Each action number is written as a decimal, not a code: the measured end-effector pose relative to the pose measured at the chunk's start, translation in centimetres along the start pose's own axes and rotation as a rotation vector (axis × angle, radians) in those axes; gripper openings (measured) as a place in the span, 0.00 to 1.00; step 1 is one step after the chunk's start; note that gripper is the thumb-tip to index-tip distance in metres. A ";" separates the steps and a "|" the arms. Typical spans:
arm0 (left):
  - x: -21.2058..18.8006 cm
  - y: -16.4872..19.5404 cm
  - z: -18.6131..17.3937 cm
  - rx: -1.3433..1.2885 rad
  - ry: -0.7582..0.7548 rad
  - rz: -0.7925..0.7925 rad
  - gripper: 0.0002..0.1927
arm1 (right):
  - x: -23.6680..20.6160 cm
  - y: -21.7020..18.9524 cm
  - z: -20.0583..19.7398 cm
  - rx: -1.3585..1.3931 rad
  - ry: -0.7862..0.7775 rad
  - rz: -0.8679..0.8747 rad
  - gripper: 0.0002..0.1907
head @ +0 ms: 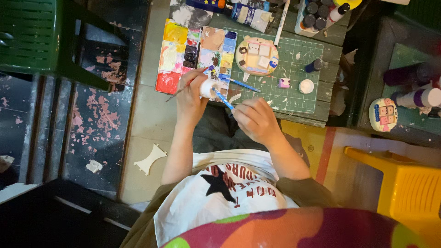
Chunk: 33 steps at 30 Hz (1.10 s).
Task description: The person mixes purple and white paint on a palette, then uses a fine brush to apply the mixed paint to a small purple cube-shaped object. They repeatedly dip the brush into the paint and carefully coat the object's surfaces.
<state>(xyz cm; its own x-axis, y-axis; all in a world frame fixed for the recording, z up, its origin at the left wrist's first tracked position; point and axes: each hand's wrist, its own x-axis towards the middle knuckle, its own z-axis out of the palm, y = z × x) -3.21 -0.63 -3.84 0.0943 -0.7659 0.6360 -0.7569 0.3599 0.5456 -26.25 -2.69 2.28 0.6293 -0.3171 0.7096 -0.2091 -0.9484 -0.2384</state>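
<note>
My left hand (pixel 190 94) holds a small white rounded piece (pixel 209 88) together with a thin brush (pixel 190 83) that sticks out to the left. With my right hand (pixel 256 120) I grip a blue-handled paintbrush (pixel 223 99), its tip touching the white piece. Just beyond the hands lies a paint palette (pixel 195 53) with several wells of red, yellow, pink, blue and brown. A round painted figure (pixel 257 56) rests on the green cutting mat (pixel 298 69), and another blue brush (pixel 243 84) lies by it.
Paint tubes (pixel 250 14) and dark-capped bottles (pixel 317 16) stand at the back of the low table. A small pink cube (pixel 285 82), a white lid (pixel 306 86) and a dark bottle (pixel 315 65) lie on the mat. A green chair (pixel 36 36), a yellow stool (pixel 404 183), another painted figure (pixel 383 115).
</note>
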 end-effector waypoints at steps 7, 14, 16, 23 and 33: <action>-0.3 -0.1 0.3 0.009 -0.022 -0.033 0.34 | -2.3 0.7 1.3 0.133 0.196 0.065 0.12; -1.1 -1.3 -0.3 0.034 -0.012 -0.185 0.34 | -5.7 2.4 4.9 0.741 0.770 0.774 0.02; -1.4 -1.7 -0.7 0.034 0.017 -0.212 0.33 | -6.0 4.0 5.6 0.852 0.908 0.812 0.03; -2.3 -3.1 -2.2 -0.017 0.070 -0.274 0.30 | -5.3 5.7 9.1 0.495 0.604 0.745 0.06; -2.7 -4.3 -3.5 -0.070 0.066 -0.273 0.32 | -2.5 4.3 9.7 0.089 0.270 0.604 0.08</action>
<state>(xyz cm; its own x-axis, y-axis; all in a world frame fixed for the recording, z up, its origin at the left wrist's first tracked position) 1.99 1.78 -6.03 0.3322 -0.8042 0.4929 -0.6516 0.1821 0.7364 -21.46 -5.98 -6.93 0.2088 -0.7931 0.5722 -0.3964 -0.6035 -0.6919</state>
